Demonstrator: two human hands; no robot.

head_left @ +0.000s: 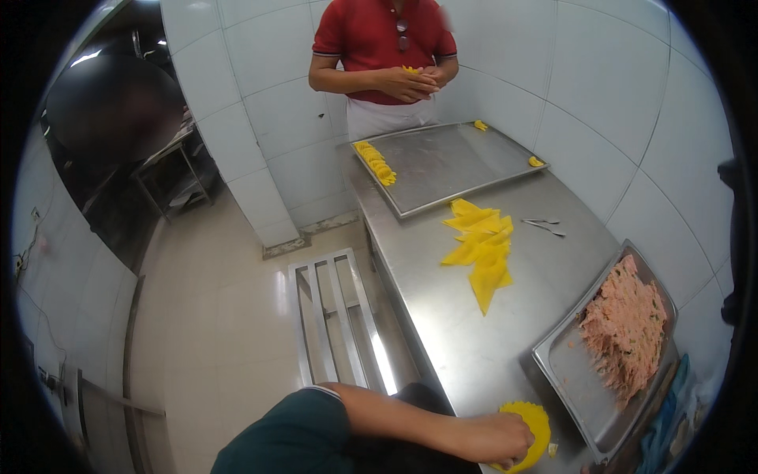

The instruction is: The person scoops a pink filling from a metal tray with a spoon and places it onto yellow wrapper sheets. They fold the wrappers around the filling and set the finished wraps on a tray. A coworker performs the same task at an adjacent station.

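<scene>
My left hand [501, 439] reaches in from the lower left, at the near end of the steel table. Its fingers are curled down against a round yellow dough wrapper [540, 423] with a wavy edge; the fingertips are partly hidden. Right of it stands a deep metal tray [564, 371] holding a mound of pink minced filling [629, 316] with green flecks. Further up the table lies an overlapping pile of yellow dough sheets [485, 249]. My right hand is out of the picture.
Two metal spatula-like tools [545, 227] lie beside the dough sheets. A large flat tray [442, 166] at the far end bears yellow dumplings [375, 163]. Behind it a co-worker in red [387, 47] holds a yellow piece. A slatted metal rack [335, 316] stands left of the table.
</scene>
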